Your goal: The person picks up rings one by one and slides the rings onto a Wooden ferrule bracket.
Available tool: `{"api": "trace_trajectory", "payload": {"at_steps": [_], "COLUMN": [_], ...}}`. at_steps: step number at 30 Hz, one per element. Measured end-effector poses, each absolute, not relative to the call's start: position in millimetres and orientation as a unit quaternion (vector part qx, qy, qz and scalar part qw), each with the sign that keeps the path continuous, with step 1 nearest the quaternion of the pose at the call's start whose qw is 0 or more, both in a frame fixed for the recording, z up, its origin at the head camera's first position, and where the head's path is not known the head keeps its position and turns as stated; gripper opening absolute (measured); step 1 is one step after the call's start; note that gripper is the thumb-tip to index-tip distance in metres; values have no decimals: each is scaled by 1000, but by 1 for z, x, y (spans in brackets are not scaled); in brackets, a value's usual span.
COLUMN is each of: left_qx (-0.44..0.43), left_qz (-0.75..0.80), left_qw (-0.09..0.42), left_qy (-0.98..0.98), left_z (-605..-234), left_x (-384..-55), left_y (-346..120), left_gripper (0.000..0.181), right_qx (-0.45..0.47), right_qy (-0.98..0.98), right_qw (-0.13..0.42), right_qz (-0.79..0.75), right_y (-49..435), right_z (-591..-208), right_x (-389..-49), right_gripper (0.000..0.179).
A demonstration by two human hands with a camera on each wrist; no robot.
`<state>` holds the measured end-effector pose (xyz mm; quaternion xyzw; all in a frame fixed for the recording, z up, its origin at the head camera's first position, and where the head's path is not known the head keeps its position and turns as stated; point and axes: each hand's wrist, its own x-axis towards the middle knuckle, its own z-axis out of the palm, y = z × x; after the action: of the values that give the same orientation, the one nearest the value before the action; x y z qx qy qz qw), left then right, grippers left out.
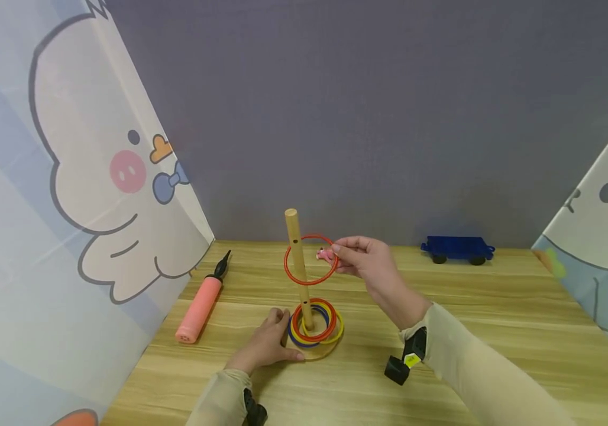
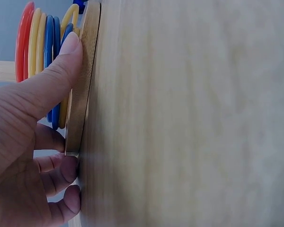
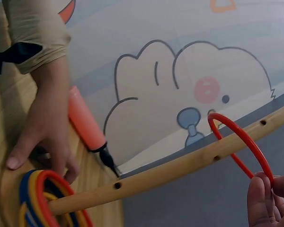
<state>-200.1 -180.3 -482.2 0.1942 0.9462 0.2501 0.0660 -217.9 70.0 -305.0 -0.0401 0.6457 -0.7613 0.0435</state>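
Note:
A red ring (image 3: 246, 138) encircles the upper part of an upright wooden pole (image 1: 294, 228). My right hand (image 1: 370, 263) pinches its right side between thumb and fingers. Down on the round wooden base (image 1: 319, 355), several red, yellow and blue rings (image 2: 48, 42) lie stacked around the pole's foot. My left hand (image 1: 265, 343) grips the left edge of that base, its thumb (image 2: 61, 66) on top and fingers at the rim. Part of the base is hidden by the rings and the left hand.
To the left lies a pink hand pump (image 1: 200, 310) with a black nozzle. A small pink toy figure (image 1: 325, 255) is behind the pole. At the back right stands a blue toy wagon (image 1: 457, 248). Printed cloth walls (image 1: 389, 118) enclose the wooden table (image 1: 495, 331).

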Motion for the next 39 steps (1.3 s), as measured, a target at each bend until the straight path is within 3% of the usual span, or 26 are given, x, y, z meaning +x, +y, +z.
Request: {"api": "trace_trajectory", "payload": {"at_steps": [6,13,23,39], "left_qx": [192,192,198,197], "left_qz": [250,258,258,273], "left_qw": [69,71,72,74], "left_qy": [946,944,943,939], "left_z": [-481,-480,-478,-477], "left_x": [-199,-198,-198,-197], "left_y": [-180,-180,-176,-176], "left_gripper": [114,113,113,113], "right_qx": [-14,12,54,24], "right_qy": [656,674,683,715], "right_qw": [66,80,65,39], "right_qz": [-752,-734,-726,-697], "right_y": [76,77,75,85], "right_z": [-339,-378,-427,-451], "right_x": [-219,-217,-216,-203], "right_gripper": [28,22,18,18]}}
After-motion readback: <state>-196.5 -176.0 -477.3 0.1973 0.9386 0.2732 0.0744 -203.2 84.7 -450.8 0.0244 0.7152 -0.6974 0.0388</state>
